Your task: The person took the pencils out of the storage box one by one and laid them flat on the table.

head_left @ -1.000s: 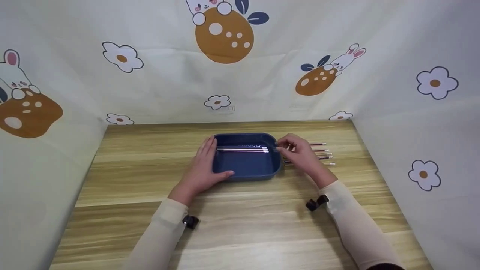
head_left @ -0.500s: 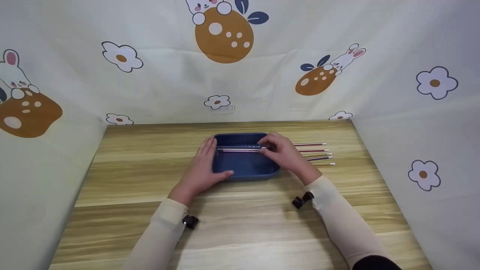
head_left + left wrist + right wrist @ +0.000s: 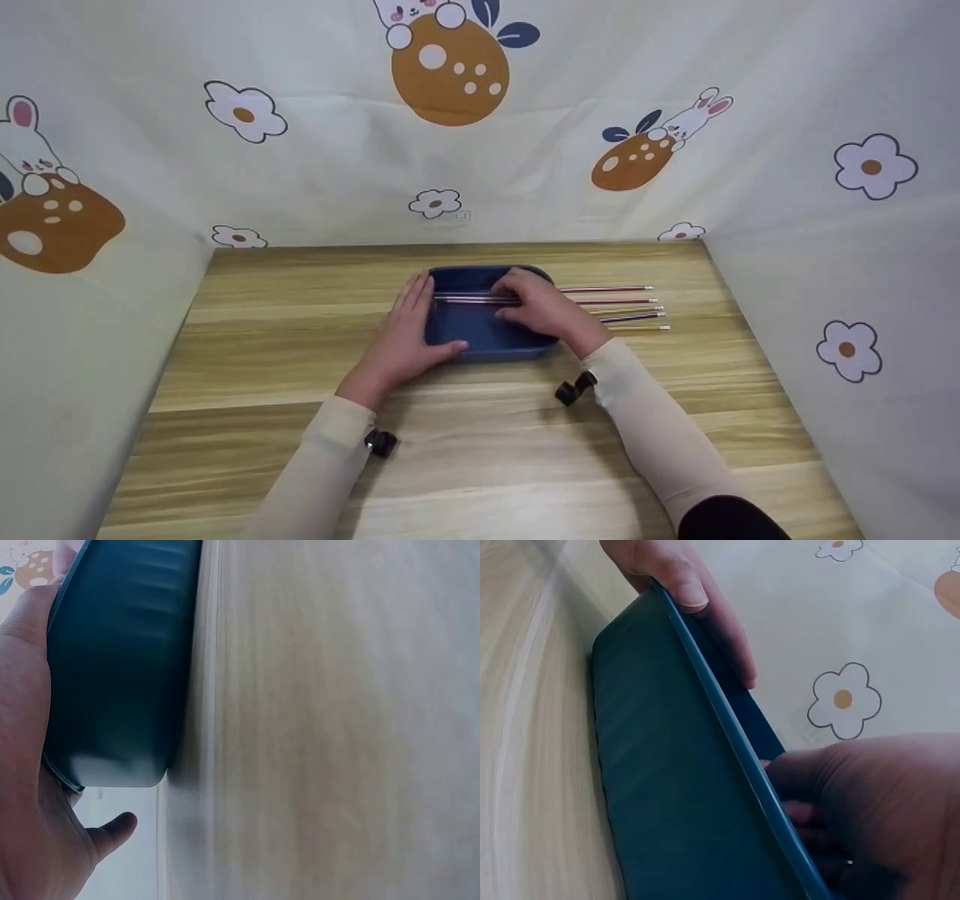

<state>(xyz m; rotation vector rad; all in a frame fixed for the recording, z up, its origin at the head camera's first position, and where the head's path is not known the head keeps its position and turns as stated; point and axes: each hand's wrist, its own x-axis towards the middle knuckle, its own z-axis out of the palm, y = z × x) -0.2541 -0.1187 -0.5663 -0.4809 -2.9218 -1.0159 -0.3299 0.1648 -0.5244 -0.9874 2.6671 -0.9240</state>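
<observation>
A dark blue plastic box (image 3: 487, 337) stands on the table with several slim pencils (image 3: 465, 299) lying lengthwise inside. My left hand (image 3: 409, 322) holds its left end, the thumb laid over the near rim and the fingers along the left edge. The right wrist view also shows this left hand (image 3: 679, 585) over the rim. My right hand (image 3: 540, 304) reaches into the box from the right, its bent fingers around the pencils' right part. In the right wrist view those fingers (image 3: 802, 780) are partly behind the rim, so whether they pinch a pencil cannot be seen.
Several more pencils (image 3: 630, 301) lie side by side on the wooden table (image 3: 480, 450), right of the box and partly under my right forearm and hand. A patterned cloth (image 3: 337, 150) walls off the back and both sides.
My right hand has moved left from the box's right rim to inside, over the pencils there. More of the pencils on the table now shows. The left hand and box have stayed put.
</observation>
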